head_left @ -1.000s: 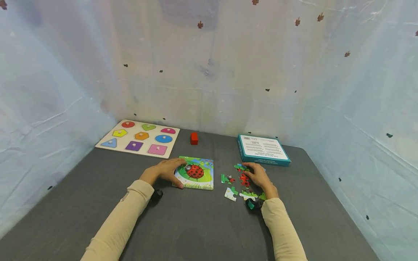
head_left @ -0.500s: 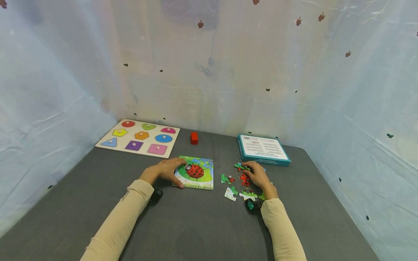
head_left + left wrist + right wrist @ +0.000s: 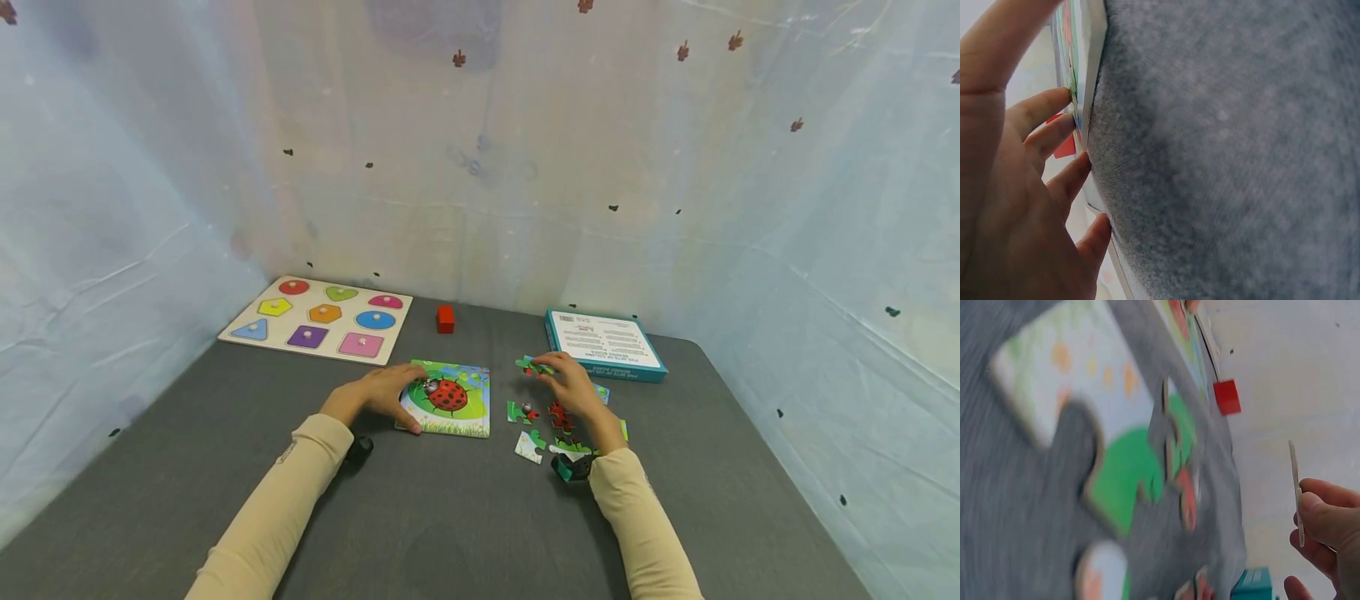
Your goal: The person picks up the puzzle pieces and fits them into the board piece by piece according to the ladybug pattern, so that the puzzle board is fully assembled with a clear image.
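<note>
My left hand (image 3: 378, 393) rests at the left edge of a square ladybug picture board (image 3: 465, 408), its thumb by the near corner. In the left wrist view its relaxed, spread fingers (image 3: 1054, 136) touch the board's edge and the table. My right hand (image 3: 573, 392) pinches a jigsaw piece (image 3: 525, 365), raised off the table; the right wrist view shows this thin jigsaw piece (image 3: 1295, 487) edge-on between thumb and fingertips. Below lie loose pieces: a green one with a ladybug head (image 3: 522, 412), a white corner (image 3: 529, 447), a red one (image 3: 558, 417) and others partly hidden by the right hand and wrist.
A wooden peg board with coloured shapes (image 3: 296, 335) lies at the back left. A red block (image 3: 446, 319) stands behind the picture board. At the back right is a teal-edged box (image 3: 607, 343). Plastic sheeting (image 3: 480, 192) encloses the grey table (image 3: 420, 517).
My right hand has lifted a jigsaw piece from the pile and moved it up and left. More of the pieces on the right now show. The left hand stays put.
</note>
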`<state>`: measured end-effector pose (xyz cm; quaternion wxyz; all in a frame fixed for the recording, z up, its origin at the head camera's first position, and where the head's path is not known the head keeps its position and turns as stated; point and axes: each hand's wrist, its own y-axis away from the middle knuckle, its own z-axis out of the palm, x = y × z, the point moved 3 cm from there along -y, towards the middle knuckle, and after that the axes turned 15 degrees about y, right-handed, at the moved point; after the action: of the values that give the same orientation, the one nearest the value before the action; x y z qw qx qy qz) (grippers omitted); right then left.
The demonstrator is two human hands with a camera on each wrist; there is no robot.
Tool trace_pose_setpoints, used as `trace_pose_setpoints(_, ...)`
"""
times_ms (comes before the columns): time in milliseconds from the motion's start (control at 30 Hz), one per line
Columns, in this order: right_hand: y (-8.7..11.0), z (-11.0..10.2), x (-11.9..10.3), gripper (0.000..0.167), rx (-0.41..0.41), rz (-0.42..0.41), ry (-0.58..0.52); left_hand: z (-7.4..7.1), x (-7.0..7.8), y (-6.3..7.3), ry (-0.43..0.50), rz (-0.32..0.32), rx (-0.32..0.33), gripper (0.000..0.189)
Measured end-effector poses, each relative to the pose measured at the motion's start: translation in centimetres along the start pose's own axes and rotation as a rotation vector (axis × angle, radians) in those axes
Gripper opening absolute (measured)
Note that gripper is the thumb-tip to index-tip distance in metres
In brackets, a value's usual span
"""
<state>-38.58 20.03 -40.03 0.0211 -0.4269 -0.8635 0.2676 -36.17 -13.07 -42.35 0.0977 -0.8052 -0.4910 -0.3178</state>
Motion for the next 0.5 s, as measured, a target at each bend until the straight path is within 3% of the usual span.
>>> trace_pose_setpoints(500, -2.9, 2.5, -4.7, 0.029, -0.008, -0.089, -0.053, 0.0, -0.2, -0.1, -0.013, 0.005, 0.010, 0.098)
